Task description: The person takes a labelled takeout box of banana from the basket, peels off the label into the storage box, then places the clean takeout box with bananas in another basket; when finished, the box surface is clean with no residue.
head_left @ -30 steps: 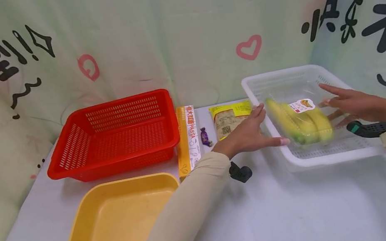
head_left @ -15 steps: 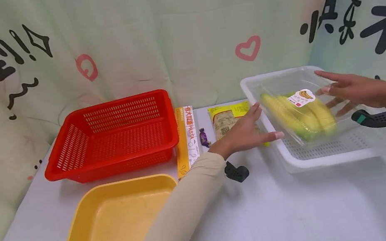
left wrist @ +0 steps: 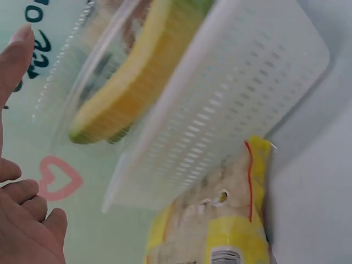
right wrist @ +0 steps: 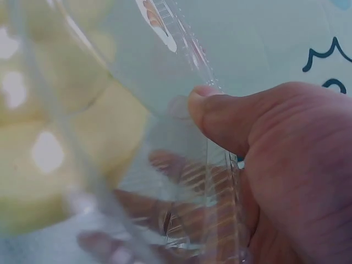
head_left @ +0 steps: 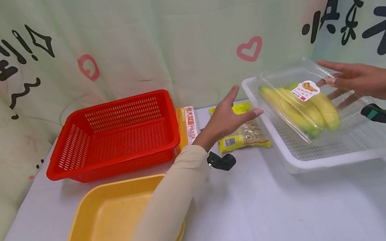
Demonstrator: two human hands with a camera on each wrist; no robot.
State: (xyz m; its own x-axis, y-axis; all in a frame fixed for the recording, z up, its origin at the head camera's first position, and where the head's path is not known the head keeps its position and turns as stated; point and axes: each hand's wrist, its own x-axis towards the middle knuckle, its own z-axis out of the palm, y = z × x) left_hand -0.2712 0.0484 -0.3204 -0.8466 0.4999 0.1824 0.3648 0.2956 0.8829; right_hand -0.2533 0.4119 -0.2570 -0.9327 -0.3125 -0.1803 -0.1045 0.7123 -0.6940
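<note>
Clear ribbed plastic box (head_left: 303, 72) has risen, pinched by the right hand (head_left: 370, 79); left hand (head_left: 225, 119) spread wide.

Box (head_left: 187, 125): "PASTA" in Latin letters, below Chinese characters
Banana pack (head_left: 285, 108): white sticker (head_left: 305, 90) with a banana picture, print too small to read
Yellow bag (head_left: 246, 134): barcode (head_left: 229, 142), digits unreadable
Curtain (head_left: 198, 31): black "不" at left and right, exclamation mark at left, pink heart (head_left: 249, 49)
</note>
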